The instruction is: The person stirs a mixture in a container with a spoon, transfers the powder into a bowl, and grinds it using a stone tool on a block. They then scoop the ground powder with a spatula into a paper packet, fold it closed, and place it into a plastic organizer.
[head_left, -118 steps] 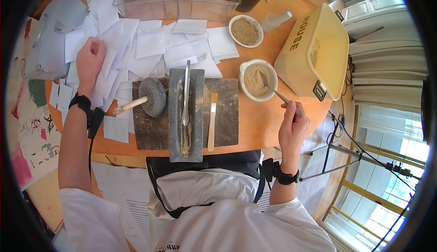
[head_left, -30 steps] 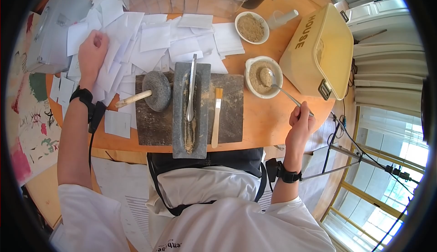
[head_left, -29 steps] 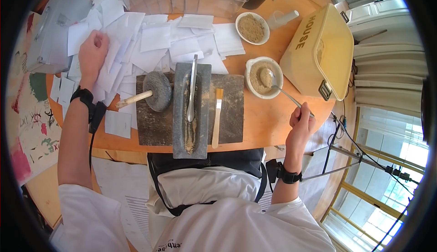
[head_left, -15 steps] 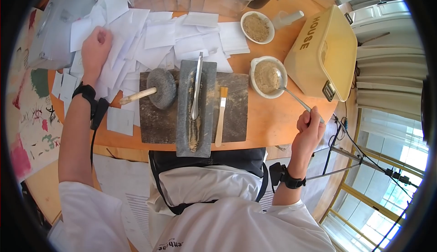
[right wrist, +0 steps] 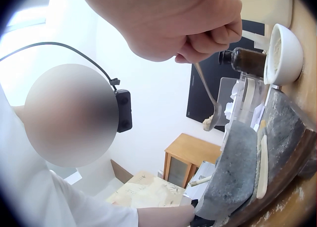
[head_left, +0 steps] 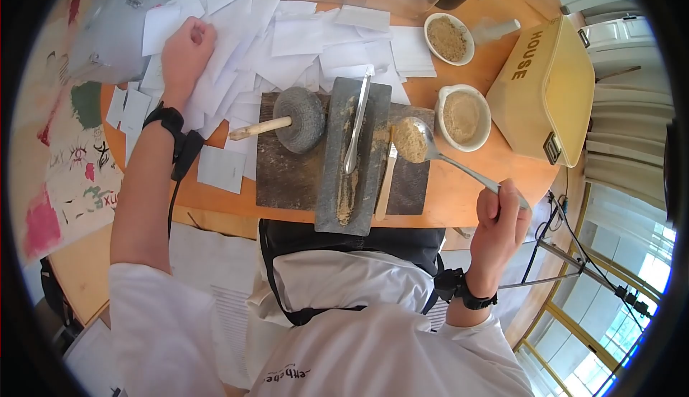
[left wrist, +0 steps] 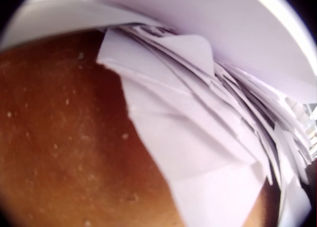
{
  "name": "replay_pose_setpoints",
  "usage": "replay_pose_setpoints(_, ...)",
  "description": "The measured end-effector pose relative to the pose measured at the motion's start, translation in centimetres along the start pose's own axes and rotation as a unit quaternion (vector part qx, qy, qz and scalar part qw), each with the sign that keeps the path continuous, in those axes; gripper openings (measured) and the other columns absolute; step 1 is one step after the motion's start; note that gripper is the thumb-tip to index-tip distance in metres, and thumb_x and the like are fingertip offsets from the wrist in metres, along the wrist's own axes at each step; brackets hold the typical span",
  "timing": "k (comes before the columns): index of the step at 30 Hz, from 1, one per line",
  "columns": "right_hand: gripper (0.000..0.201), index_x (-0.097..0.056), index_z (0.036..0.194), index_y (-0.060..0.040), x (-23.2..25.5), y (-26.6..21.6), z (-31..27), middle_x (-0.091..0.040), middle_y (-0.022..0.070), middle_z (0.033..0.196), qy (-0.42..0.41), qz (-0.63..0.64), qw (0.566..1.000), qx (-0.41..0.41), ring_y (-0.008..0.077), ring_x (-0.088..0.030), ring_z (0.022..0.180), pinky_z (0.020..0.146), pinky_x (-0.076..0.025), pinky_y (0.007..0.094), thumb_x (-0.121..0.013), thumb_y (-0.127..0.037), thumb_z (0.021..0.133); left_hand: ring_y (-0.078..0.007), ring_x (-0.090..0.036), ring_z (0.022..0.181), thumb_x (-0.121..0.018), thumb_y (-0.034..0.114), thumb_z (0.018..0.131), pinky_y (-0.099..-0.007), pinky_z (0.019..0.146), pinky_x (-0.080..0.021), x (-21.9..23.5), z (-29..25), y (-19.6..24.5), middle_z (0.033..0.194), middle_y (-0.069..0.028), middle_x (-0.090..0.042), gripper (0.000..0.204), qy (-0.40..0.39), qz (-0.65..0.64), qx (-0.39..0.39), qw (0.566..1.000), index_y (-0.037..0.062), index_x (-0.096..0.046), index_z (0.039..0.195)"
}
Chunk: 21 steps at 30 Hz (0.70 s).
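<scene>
Both hands work well apart. Fingers and thumb of the right hand (head_left: 502, 226) are closed around the handle of a spoon (head_left: 468, 171), which carries a heap of tan powder (head_left: 410, 143). In the right wrist view the spoon is raised clear of the stone pieces; from the head view it covers the brush (head_left: 385, 192), between a stone trough (head_left: 377, 135) and a white bowl (head_left: 488, 118) of similar powder. On the left, the left hand (head_left: 188, 54) rests with curled fingers on scattered white papers (head_left: 294, 41); I cannot tell whether it grips one. Inside the trough lies a metal tool (head_left: 357, 131); beside it, on a dark board (head_left: 278, 181), sits a stone wheel (head_left: 301, 119) with a wooden handle. Near the bowl stands a yellow box (head_left: 518, 85) marked HOUSE.
</scene>
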State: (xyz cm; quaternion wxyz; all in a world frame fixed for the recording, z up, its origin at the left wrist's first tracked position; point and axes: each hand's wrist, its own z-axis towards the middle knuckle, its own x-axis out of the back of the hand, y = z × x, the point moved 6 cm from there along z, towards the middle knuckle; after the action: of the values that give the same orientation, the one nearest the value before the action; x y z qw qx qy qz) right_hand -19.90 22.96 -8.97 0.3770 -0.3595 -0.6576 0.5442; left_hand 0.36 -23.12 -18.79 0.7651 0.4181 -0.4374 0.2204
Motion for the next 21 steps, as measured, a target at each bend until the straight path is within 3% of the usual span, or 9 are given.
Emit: replay_pose_setpoints(21, 0.045, -0.041, 0.062, -0.0042, -3.6, -0.9, -0.8, -0.040, -0.0018, 0.055, -0.043, -0.108, 0.992, 0.046, 0.0059, -0.033, 0.053, 0.049, -0.023, 0.0253, -0.044, -0.020, 0.104, -0.0275, -0.058, 0.060, -0.064, 0.034, 0.086, -0.0383, 0.058, -0.046, 0.2, -0.1, 0.3, 0.063, -0.0059, -0.058, 0.025, 0.017, 0.001, -0.021, 1.000, 0.0086, -0.062, 0.085)
